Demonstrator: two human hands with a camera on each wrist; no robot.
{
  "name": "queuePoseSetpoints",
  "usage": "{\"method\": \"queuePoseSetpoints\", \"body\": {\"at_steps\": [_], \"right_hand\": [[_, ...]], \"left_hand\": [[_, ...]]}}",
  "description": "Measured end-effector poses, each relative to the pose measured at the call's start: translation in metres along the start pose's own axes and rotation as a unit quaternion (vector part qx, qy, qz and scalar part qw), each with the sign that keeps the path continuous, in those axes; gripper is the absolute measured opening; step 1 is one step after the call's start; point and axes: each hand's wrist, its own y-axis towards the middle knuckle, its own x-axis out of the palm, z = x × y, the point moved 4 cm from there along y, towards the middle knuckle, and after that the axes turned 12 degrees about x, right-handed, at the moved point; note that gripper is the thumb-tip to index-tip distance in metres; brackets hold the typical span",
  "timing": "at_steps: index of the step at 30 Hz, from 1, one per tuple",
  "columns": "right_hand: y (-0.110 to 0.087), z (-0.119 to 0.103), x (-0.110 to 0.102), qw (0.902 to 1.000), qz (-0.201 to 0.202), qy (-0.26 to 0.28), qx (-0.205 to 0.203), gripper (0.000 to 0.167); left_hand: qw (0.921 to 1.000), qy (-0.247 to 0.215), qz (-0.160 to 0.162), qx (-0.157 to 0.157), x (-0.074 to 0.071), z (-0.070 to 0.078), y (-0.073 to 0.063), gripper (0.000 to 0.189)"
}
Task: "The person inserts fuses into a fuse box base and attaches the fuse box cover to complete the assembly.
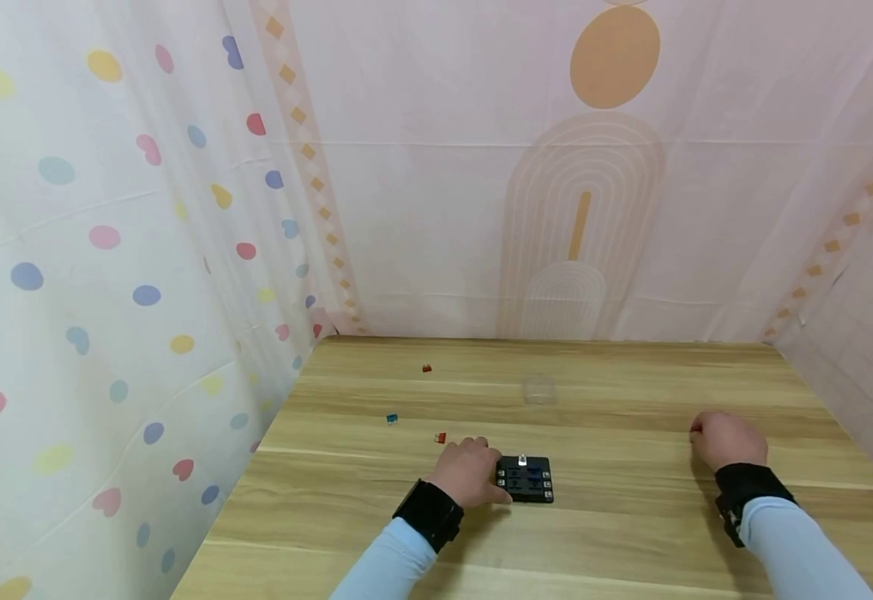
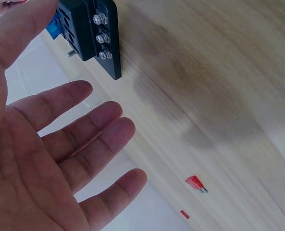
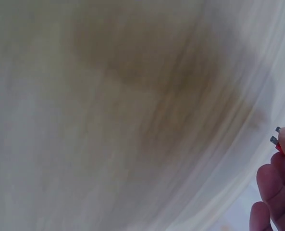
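Note:
A black fuse block (image 1: pixel 534 492) with screw terminals lies on the wooden table. My left hand (image 1: pixel 468 473) is at its left edge, fingers spread and relaxed; in the left wrist view the thumb lies by the block and the other fingers stand apart from it. A blue piece (image 2: pixel 54 29) shows at the block's side there. Off to the right, my right hand (image 1: pixel 729 440) is raised over the table. Between its thumb and fingertips it pinches a small red blade fuse (image 3: pixel 278 147), whose metal prongs stick out.
Two loose red blade fuses (image 1: pixel 440 437) (image 1: pixel 426 367) and a blue blade fuse (image 1: pixel 391 419) lie beyond the left hand. A clear plastic cover (image 1: pixel 539 390) lies behind the block. Patterned curtains (image 1: pixel 436 208) hang along the table's back and sides.

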Motion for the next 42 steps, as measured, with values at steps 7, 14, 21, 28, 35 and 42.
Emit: {"method": "queuePoseSetpoints", "body": {"at_steps": [7,14,21,28,35,42], "right_hand": [[-0.003,-0.007,0.007,0.9997,0.018,0.012,-0.013,0.007],[-0.012,-0.024,0.009,0.9988,0.031,0.019,-0.034,0.008],[-0.022,-0.042,0.012,0.9977,0.047,0.028,-0.04,0.006],[-0.034,-0.054,0.016,0.9971,0.04,0.055,-0.034,0.005],[-0.046,-0.067,0.018,0.9978,0.031,0.055,-0.02,0.004],[-0.056,-0.081,0.024,0.998,0.004,0.061,-0.011,0.003]], "left_hand": [[1.0,-0.004,0.001,-0.004,0.0,0.0,0.0,0.058],[0.9999,-0.015,0.001,-0.006,0.001,-0.002,-0.001,0.057],[0.9998,-0.018,0.005,-0.003,0.0,0.0,-0.002,0.06],[0.9999,-0.012,0.005,-0.001,0.002,0.0,-0.001,0.062],[0.9999,-0.009,0.01,0.0,0.002,0.001,0.001,0.067],[0.9998,-0.014,0.015,0.006,0.001,0.003,0.0,0.068]]}}
